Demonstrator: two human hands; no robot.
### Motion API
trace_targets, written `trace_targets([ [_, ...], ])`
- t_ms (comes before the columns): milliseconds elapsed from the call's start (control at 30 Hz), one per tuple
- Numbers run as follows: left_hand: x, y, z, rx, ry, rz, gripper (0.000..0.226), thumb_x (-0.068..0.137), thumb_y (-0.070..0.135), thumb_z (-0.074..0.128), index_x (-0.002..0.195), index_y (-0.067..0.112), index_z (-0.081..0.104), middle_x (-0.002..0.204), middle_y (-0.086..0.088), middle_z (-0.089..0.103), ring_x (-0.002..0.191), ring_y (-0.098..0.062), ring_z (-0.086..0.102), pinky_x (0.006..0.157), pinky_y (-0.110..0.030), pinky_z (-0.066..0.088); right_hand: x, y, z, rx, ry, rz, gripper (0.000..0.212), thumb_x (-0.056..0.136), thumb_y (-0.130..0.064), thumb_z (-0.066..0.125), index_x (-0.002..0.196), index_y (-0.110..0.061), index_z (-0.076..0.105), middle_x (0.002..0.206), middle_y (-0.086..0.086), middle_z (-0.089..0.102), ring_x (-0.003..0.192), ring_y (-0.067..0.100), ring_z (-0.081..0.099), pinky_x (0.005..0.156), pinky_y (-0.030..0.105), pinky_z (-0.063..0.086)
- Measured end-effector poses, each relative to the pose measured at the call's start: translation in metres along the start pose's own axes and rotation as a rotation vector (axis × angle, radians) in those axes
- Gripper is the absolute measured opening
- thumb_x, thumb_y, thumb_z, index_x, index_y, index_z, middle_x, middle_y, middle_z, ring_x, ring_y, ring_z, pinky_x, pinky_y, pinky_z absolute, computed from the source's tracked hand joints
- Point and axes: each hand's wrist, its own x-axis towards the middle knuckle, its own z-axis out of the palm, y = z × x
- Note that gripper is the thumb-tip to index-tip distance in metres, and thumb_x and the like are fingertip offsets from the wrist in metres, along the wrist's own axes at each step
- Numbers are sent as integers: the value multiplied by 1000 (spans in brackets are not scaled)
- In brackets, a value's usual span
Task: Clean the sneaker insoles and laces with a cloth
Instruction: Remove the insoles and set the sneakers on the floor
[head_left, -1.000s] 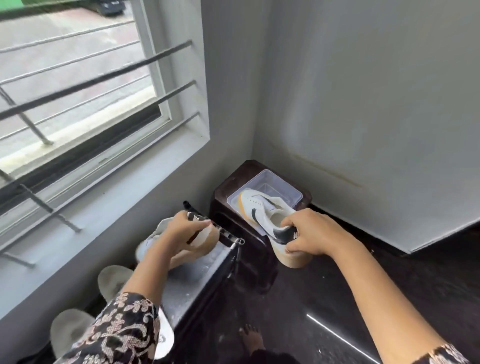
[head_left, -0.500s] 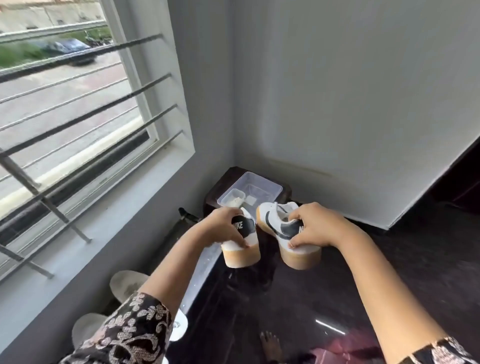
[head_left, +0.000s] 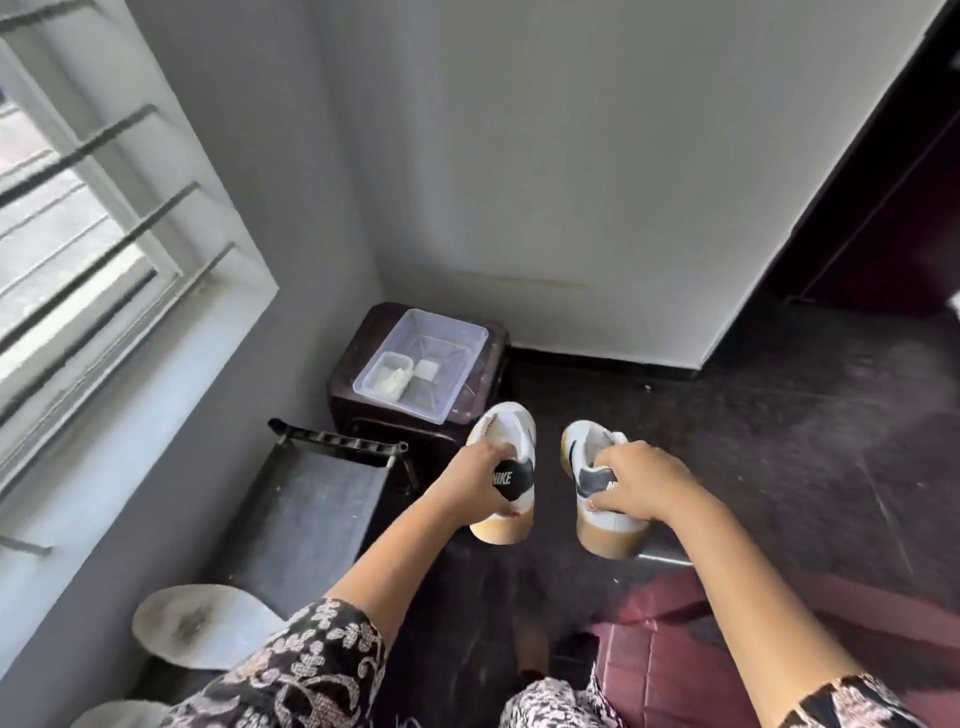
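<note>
Two white sneakers with black heel patches and tan soles hang above the dark floor, toes pointing away from me. My left hand (head_left: 480, 480) grips the left sneaker (head_left: 506, 431) at its heel collar. My right hand (head_left: 641, 486) grips the right sneaker (head_left: 584, 452) at its heel collar, thumb on the side. A clear plastic tub (head_left: 447, 338) sits on a dark stool just beyond; it holds a smaller clear container (head_left: 384, 382) with a pale cloth-like lump and a small white block. Insoles and laces are hidden from me.
A dark metal shoe rack (head_left: 311, 509) stands along the left wall under the barred window (head_left: 78, 208). The dark stool (head_left: 363, 410) fills the corner. Pale slippers (head_left: 192, 631) lie at lower left. My foot (head_left: 530, 644) shows below on the dark floor (head_left: 779, 441).
Both sneakers have come down and toward me, away from the stool and rack, and now sit further apart. The view has tilted down and right.
</note>
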Motion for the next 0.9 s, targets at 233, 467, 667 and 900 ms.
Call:
trace_targets([
  [233,71,-11,46,40,-143,-9,61,63,16,84,118,11,57,117,-5,60,109,-24,56,91,-38,49,53,28,52,104,-66,67,31,87,-44,59,106,-19,59,117,6,62,108,31,59,77,35,44],
  [467,163,-48,110,174,-266,-42,62,71,13,80,127,21,53,125,3,55,115,-19,55,88,-39,53,148,53,135,326,-148,187,17,84,-41,61,84,-26,55,101,2,67,99,28,64,80,38,51],
  [667,241,-114,204,241,-309,-145,42,80,7,64,119,19,52,115,-1,51,94,-21,59,74,-32,52,236,83,236,234,-179,257,26,90,-42,55,109,-24,58,109,3,67,102,26,64,79,32,48],
  [900,299,-194,312,273,-379,-124,28,84,7,60,108,18,53,118,2,46,112,-14,49,69,-27,47,307,114,343,88,-195,249,22,96,-38,48,108,-23,58,105,2,67,101,23,62,75,31,49],
])
